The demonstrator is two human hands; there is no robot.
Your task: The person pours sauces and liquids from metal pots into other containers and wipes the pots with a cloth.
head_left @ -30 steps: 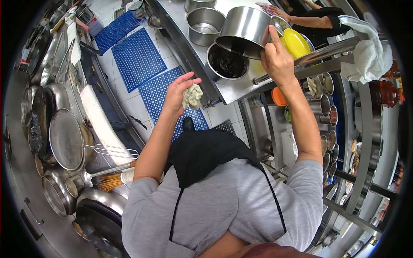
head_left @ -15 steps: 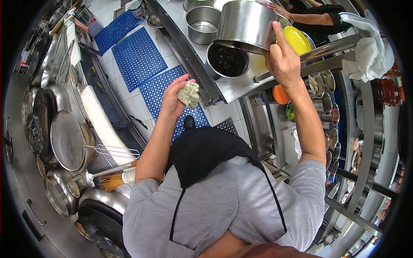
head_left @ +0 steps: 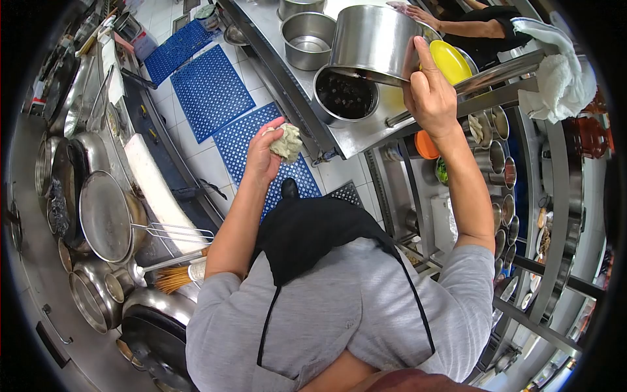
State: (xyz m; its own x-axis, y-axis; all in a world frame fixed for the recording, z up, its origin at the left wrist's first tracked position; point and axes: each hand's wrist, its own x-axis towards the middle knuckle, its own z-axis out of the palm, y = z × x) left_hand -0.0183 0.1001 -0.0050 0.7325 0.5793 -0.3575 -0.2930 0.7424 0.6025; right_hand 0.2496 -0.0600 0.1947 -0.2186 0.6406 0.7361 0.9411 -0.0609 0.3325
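Note:
My right hand (head_left: 432,101) grips the rim of a steel pot (head_left: 375,42), its index finger stretched along the side. The pot is tilted, its mouth facing down over a second steel pot (head_left: 318,104) on the counter. Dark liquid with lumps or bubbles (head_left: 346,96) fills that lower pot. Whether anything is running out of the tilted pot is hard to see. Away from the counter, above the blue mat, my left hand (head_left: 262,153) is closed on a crumpled pale cloth (head_left: 286,143).
An empty steel pot (head_left: 307,42) and a yellow plate (head_left: 450,63) are on the counter. Another person's arm (head_left: 470,29) reaches in behind. A white towel (head_left: 565,81) hangs at right. Pans (head_left: 104,215) and a wire-handled tool (head_left: 171,232) crowd the left. Blue mats (head_left: 212,91) cover the floor.
The tilted pot and my right hand have shifted only very slightly. My left hand keeps the cloth in nearly the same place. The whole view has moved a little.

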